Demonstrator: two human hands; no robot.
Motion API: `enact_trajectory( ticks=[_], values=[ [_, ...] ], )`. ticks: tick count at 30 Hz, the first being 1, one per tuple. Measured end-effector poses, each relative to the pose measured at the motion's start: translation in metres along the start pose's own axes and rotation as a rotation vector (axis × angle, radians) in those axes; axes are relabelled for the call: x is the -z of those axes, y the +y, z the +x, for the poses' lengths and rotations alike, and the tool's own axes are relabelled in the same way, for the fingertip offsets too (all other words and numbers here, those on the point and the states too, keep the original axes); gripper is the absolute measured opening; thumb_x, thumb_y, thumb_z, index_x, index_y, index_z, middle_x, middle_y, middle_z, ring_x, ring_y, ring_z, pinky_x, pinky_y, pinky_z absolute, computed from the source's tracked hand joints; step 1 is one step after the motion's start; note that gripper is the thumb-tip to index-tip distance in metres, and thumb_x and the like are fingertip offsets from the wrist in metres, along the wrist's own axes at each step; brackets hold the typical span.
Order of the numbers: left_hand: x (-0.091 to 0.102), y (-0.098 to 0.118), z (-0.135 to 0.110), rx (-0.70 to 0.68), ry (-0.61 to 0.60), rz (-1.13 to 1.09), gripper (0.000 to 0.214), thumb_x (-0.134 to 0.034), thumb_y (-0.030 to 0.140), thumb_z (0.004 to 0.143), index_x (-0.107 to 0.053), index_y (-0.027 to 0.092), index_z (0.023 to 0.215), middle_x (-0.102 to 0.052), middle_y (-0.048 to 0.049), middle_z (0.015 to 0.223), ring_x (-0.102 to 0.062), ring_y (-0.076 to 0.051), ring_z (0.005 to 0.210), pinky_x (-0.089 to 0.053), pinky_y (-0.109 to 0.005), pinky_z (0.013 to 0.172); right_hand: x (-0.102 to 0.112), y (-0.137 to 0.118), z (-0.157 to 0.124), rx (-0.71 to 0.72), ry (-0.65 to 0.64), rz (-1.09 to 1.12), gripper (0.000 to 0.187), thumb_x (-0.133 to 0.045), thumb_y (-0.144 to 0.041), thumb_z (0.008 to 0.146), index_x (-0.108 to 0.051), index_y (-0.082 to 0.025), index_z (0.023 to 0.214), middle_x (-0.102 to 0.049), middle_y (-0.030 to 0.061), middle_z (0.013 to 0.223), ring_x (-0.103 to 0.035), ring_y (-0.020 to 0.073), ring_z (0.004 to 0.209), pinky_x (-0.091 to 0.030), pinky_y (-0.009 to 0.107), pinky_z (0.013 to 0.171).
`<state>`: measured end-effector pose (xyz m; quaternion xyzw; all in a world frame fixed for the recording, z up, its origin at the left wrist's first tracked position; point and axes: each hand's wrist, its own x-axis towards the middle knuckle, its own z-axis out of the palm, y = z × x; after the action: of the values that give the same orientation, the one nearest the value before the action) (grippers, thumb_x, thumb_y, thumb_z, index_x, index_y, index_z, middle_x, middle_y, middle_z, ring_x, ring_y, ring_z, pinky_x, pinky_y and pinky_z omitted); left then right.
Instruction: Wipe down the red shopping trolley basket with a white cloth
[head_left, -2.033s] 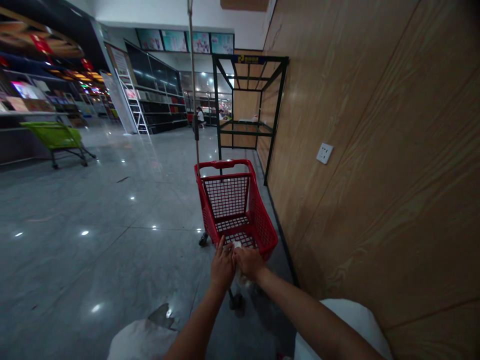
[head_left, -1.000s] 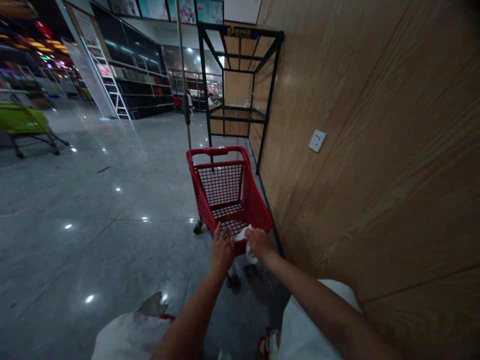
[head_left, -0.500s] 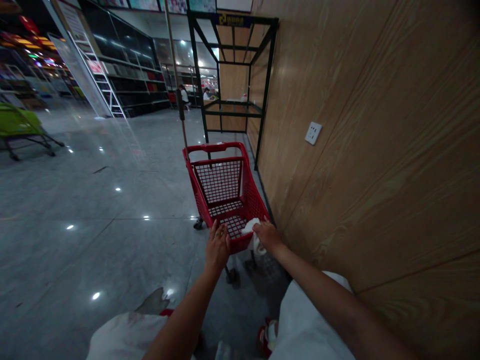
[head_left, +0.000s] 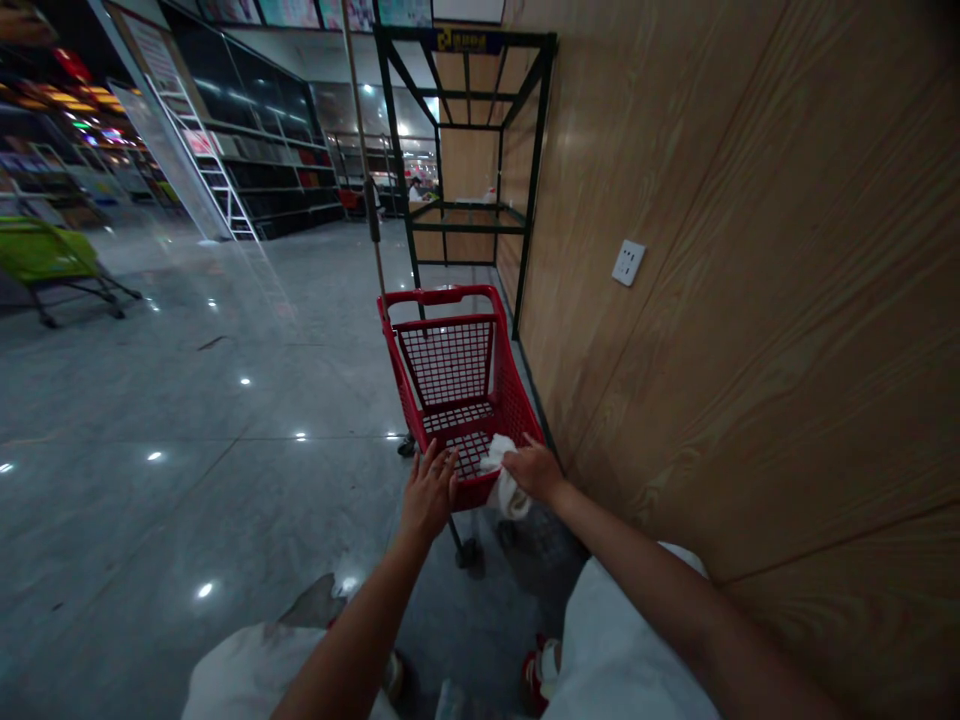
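In front of me stands a small red plastic shopping cart (head_left: pixel 517 395) with a grid-patterned basket, its inside visible down to the slotted bottom. My left hand (head_left: pixel 429 497) lies on the near left corner of its rim, fingers stretched out and slightly apart, holding nothing. At the near right corner, my right hand (head_left: pixel 534 470) is closed round a white cloth (head_left: pixel 511 497). Part of the cloth lies over the near rim, and a bunched end hangs outside the basket. A long thin pole (head_left: pixel 360 120) rises from the cart's far left corner.
A wood-panelled wall (head_left: pixel 750 300) with a white socket (head_left: pixel 628 263) runs close along the right. Behind the cart is a dark metal rack frame (head_left: pixel 469 229). Farther left are a green cart (head_left: pixel 49 255), a white ladder (head_left: pixel 217 180) and dark shelves (head_left: pixel 274 172).
The view has turned slightly left, so the cart and pole appear a little farther right. My right hand and the cloth have shifted slightly, and more of the hanging end shows. My left hand stays at the rim.
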<state>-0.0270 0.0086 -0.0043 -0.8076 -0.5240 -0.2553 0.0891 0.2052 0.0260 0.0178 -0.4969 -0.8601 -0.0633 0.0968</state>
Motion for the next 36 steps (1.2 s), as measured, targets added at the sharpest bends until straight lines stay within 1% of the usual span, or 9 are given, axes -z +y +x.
enact_trajectory(
  ticks=[4, 8, 12, 15, 18, 23, 28, 32, 36],
  values=[
    [-0.011, 0.014, 0.002, 0.071, 0.074, -0.073, 0.044, -0.032, 0.025, 0.093, -0.052, 0.017, 0.131, -0.059, -0.0089, 0.129, -0.025, -0.027, 0.141, -0.033, -0.052, 0.112, -0.002, 0.013, -0.011, -0.12, 0.05, -0.015, 0.028, -0.039, -0.022, 0.096, -0.066, -0.019, 0.09, -0.067, 0.0053, 0.081, -0.061, 0.0171, 0.084, -0.03, 0.039, 0.106],
    [-0.018, 0.024, 0.006, 0.077, 0.093, -0.12, 0.043, -0.032, 0.023, 0.093, -0.053, 0.015, 0.13, -0.06, -0.0091, 0.128, -0.022, -0.025, 0.142, -0.034, -0.053, 0.112, -0.015, -0.037, 0.0, -0.113, 0.079, 0.055, 0.027, -0.038, -0.02, 0.095, -0.065, -0.017, 0.094, -0.067, 0.009, 0.089, -0.059, 0.0203, 0.09, -0.039, 0.038, 0.098],
    [-0.013, 0.015, 0.004, 0.038, 0.047, -0.099, 0.042, -0.031, 0.025, 0.094, -0.053, 0.016, 0.13, -0.06, -0.0086, 0.128, -0.025, -0.026, 0.141, -0.035, -0.053, 0.111, -0.025, -0.074, 0.011, -0.038, 0.129, 0.107, 0.026, -0.04, -0.024, 0.095, -0.064, -0.018, 0.103, -0.065, 0.0114, 0.096, -0.057, 0.022, 0.092, -0.042, 0.04, 0.093],
    [-0.004, 0.002, 0.0, -0.027, -0.004, -0.077, 0.04, -0.034, 0.028, 0.094, -0.055, 0.018, 0.127, -0.062, -0.0076, 0.125, -0.028, -0.026, 0.14, -0.035, -0.05, 0.111, -0.027, -0.056, 0.008, 0.119, 0.123, 0.107, 0.022, -0.048, -0.026, 0.093, -0.062, -0.021, 0.11, -0.066, 0.0075, 0.092, -0.058, 0.0191, 0.09, -0.035, 0.043, 0.104],
    [0.001, 0.0, -0.004, -0.053, -0.004, -0.069, 0.039, -0.034, 0.027, 0.094, -0.057, 0.018, 0.125, -0.062, -0.0069, 0.125, -0.029, -0.026, 0.14, -0.036, -0.049, 0.111, -0.024, -0.011, -0.002, 0.221, 0.121, 0.088, 0.02, -0.053, -0.028, 0.091, -0.061, -0.022, 0.109, -0.065, 0.0037, 0.083, -0.059, 0.017, 0.083, -0.03, 0.045, 0.108],
    [-0.002, 0.017, -0.004, 0.013, 0.046, -0.038, 0.038, -0.036, 0.025, 0.094, -0.056, 0.019, 0.126, -0.062, -0.0061, 0.125, -0.032, -0.028, 0.138, -0.025, -0.058, 0.113, -0.017, 0.038, -0.021, 0.215, 0.112, 0.043, 0.02, -0.056, -0.024, 0.089, -0.062, -0.019, 0.108, -0.063, 0.0027, 0.081, -0.06, 0.0168, 0.081, -0.03, 0.047, 0.109],
    [-0.013, 0.03, -0.002, -0.053, 0.084, -0.033, 0.032, -0.038, 0.022, 0.093, -0.061, 0.02, 0.116, -0.067, -0.0051, 0.117, -0.04, -0.026, 0.133, -0.028, -0.052, 0.112, -0.022, -0.002, -0.022, 0.102, 0.128, 0.0, 0.024, -0.05, -0.018, 0.09, -0.062, -0.019, 0.111, -0.064, 0.0052, 0.084, -0.061, 0.0193, 0.086, -0.033, 0.048, 0.108],
    [-0.015, 0.029, -0.006, -0.187, 0.04, -0.003, 0.025, -0.041, 0.027, 0.094, -0.063, 0.019, 0.103, -0.068, -0.0057, 0.106, -0.06, -0.02, 0.104, -0.043, -0.04, 0.096, -0.031, -0.038, -0.012, 0.127, 0.168, -0.014, 0.025, -0.048, -0.016, 0.09, -0.062, -0.018, 0.111, -0.065, 0.0081, 0.089, -0.061, 0.0202, 0.091, -0.034, 0.046, 0.108],
    [-0.007, 0.015, -0.011, -0.249, -0.017, 0.076, 0.021, -0.046, 0.031, 0.093, -0.06, 0.019, 0.085, -0.066, -0.0041, 0.085, -0.059, -0.018, 0.076, -0.044, -0.034, 0.074, -0.029, -0.013, -0.01, 0.293, 0.134, -0.024, 0.024, -0.049, -0.022, 0.091, -0.062, -0.02, 0.112, -0.066, 0.0036, 0.081, -0.063, 0.0169, 0.08, -0.033, 0.046, 0.108]
  ],
)
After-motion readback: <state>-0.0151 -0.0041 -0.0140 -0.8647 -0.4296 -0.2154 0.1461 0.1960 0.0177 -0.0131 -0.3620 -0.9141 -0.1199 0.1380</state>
